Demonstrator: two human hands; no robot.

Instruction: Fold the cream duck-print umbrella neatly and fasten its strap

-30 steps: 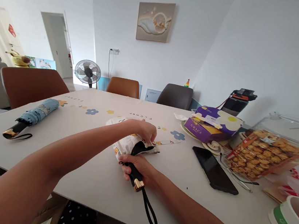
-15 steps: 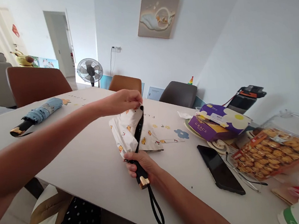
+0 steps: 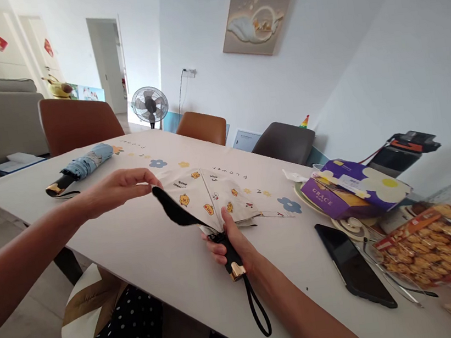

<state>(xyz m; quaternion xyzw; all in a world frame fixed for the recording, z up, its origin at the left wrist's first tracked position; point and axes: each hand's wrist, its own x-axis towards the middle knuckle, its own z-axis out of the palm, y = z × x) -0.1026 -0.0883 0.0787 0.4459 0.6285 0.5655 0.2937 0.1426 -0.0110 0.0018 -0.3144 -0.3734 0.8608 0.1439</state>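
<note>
Smartphone [image 3: 354, 265] beside purple GRACE box [image 3: 340, 190].

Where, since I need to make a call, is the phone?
Head view, right side: the phone lies on the table between the right forearm and the cookies.

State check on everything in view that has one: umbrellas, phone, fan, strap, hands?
White umbrella: canopy loose, partly spread, not bound
Blue umbrella: furled, lying on its side
Wrist strap: on the white umbrella's handle, slack
Left hand: fingers at canopy edge
Right hand: closed around white umbrella's handle
Phone: face up, screen dark
Fan: upright; on or off, can't tell
</note>
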